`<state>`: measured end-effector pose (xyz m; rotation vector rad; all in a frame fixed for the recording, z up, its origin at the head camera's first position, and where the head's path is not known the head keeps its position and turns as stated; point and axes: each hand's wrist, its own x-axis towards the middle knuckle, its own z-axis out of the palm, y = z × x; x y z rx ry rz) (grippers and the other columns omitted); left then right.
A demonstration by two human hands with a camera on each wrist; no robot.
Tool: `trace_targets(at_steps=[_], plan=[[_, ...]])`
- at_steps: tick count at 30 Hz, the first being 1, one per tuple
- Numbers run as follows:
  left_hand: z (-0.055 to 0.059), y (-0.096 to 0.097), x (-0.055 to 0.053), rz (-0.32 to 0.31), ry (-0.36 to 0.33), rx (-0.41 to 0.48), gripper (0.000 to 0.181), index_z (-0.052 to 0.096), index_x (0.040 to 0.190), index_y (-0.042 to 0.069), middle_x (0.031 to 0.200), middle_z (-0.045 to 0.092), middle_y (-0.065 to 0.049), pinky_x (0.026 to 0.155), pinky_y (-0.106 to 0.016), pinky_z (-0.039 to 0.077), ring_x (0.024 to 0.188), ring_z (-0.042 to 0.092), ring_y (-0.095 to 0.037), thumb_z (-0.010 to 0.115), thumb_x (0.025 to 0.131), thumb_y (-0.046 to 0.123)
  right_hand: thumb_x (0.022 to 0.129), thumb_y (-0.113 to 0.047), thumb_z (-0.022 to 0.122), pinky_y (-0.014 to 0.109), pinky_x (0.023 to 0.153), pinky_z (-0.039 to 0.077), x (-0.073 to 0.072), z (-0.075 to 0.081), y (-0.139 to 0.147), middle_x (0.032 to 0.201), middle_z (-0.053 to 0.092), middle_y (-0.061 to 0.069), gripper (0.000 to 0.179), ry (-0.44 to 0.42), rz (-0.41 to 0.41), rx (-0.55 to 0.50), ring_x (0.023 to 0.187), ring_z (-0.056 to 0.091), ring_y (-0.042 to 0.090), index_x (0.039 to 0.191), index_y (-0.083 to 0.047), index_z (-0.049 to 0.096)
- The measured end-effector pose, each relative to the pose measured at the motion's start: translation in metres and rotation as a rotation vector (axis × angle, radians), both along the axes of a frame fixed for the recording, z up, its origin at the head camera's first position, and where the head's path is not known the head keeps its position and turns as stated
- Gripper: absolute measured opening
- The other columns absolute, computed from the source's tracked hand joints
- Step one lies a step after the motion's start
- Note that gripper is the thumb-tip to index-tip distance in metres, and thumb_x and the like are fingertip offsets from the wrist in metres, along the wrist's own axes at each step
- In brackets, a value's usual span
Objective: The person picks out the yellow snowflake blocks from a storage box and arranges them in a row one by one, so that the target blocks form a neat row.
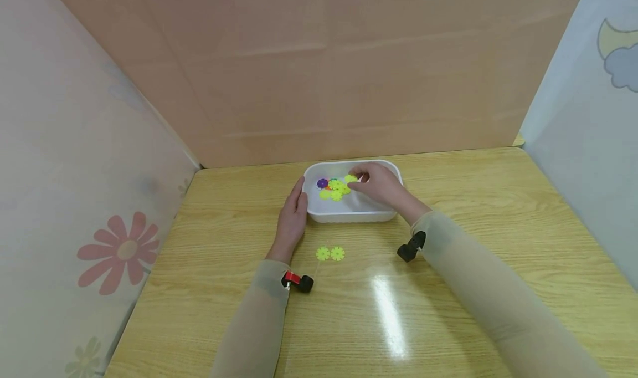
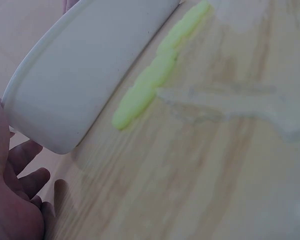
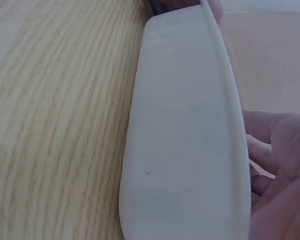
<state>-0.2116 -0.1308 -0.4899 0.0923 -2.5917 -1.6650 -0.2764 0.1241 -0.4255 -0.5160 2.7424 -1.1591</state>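
Note:
A white plastic tray [image 1: 356, 216] stands near the back of the table, holding several flower-shaped toy discs, mostly yellow [image 1: 336, 194] with one purple disc [image 1: 322, 183]. My left hand [image 1: 291, 220] rests against the tray's left end, fingers along its outer wall. Over the tray, my right hand [image 1: 380, 185] pinches a yellow flower disc [image 1: 350, 178] between thumb and fingers. The right wrist view hides that disc behind the tray wall. In front of the tray two yellow discs [image 1: 330, 254] lie flat, side by side edge to edge.
The wooden table [image 1: 224, 223] carries all of this. A brown panel [image 1: 324, 78] rises behind the table. White patterned walls [image 1: 45, 162] flank it, one with a pink flower [image 1: 124, 250]. Each wrist wears a small black camera [image 1: 411, 247].

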Motion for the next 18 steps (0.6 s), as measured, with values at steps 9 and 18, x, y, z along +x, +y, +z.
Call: trace_targets(at_steps=[9,18], plan=[[-0.002,-0.002,-0.001,-0.016,0.018,0.021,0.054,0.032,0.175,0.037,0.177,0.035,0.011,0.135,-0.043,0.026,0.165,0.028,-0.016,0.038,0.121,0.040,0.102,-0.025,0.083,0.041,0.085,0.055,0.022,0.008,0.005,0.123,0.075,0.012,0.037,0.072,0.012,-0.066,0.104,0.065,0.026,0.132,-0.004,0.078],[-0.003,-0.002,-0.002,-0.020,0.032,0.025,0.054,0.033,0.176,0.033,0.177,0.036,0.011,0.135,-0.042,0.026,0.164,0.029,-0.016,0.038,0.122,0.037,0.096,-0.023,0.090,0.041,0.084,0.056,0.044,0.017,0.006,0.114,0.074,0.013,0.037,0.117,0.018,-0.089,0.097,0.065,0.025,0.127,-0.006,0.081]])
